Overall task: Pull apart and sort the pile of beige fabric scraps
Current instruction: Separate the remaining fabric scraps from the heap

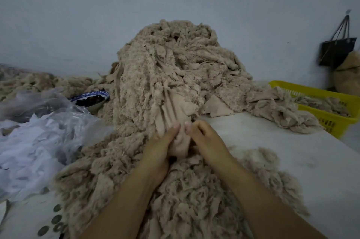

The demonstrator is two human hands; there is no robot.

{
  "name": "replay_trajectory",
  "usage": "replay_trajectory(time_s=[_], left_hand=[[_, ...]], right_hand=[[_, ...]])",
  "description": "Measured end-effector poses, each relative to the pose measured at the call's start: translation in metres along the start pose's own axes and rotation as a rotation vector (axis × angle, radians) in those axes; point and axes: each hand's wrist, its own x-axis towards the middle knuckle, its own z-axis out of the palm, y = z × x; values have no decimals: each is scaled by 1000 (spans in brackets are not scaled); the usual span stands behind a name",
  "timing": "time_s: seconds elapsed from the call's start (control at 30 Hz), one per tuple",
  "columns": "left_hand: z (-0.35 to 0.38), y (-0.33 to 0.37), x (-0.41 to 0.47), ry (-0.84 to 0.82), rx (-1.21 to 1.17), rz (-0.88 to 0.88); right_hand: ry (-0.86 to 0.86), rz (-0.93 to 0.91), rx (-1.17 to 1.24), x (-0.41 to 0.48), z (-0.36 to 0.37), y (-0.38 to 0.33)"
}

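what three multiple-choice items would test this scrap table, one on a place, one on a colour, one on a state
1. Where is the yellow slotted plastic basket?
A under the table
B at the white table's right edge
C hanging on the wall

2. What colour is the long-handled paper bag on the wall?
A red
B white
C black

3. What are the left hand and right hand doing?
A pinching a smooth beige fabric strip at the foot of the fluffy beige scrap pile
B lying flat
C holding scissors

Key:
1. B, it sits beyond the scraps on the right.
2. C, it hangs dark against the pale wall.
3. A, both thumbs press the strip.
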Motion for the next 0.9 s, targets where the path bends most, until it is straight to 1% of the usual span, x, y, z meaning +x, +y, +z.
replay_trajectory(time_s=[0.07, 0.1, 0.13, 0.2, 0.27, 0.3, 0.37, 0.43, 0.47, 0.53, 0.57, 0.6, 0.67, 0.7, 0.73, 0.8, 0.83, 0.9], left_hand=[[2, -3, -4, -21, 146, 47], [3, -5, -6, -36, 237, 59], [3, -6, -7, -52, 331, 67], [4, -8, -9, -101, 459, 82], [5, -7, -11, -155, 482, 84], [4, -5, -12, -169, 468, 76], [2, -4, -13, -180, 402, 54], [0, -3, -14, -174, 343, 34], [-1, -3, -14, -170, 334, 32], [-1, -5, -15, -171, 358, 42], [1, -6, -14, -173, 403, 47], [1, -6, -13, -179, 465, 51], [0, -7, -13, -204, 615, 59], [0, -8, -12, -226, 707, 69], [-2, -10, -11, -244, 785, 80], [-1, -12, -11, -244, 832, 70], [0, -11, -11, -222, 821, 61], [2, -9, -9, -97, 699, 29]], right_hand=[[-35, 152, 100, 1, -3, 1], [-64, 197, 128, 1, -3, 2], [-84, 205, 148, 0, -2, 5], [-44, 185, 170, 2, 1, 9], [84, 190, 225, 6, 1, 10], [176, 213, 284, 10, -2, 11], [374, 274, 418, 17, -19, 15], [496, 331, 533, 20, -40, 17], [507, 350, 604, 21, -45, 19], [420, 372, 696, 21, -42, 17], [339, 368, 655, 19, -35, 16], [237, 353, 532, 17, -25, 15], [46, 269, 201, 9, -8, 12], [-5, 209, 78, 5, -1, 11], [-17, 150, 6, 3, 4, 11], [57, 73, -24, 1, 6, 9], [125, 51, -22, 1, 5, 7], [236, 10, -67, 1, 3, 3]])
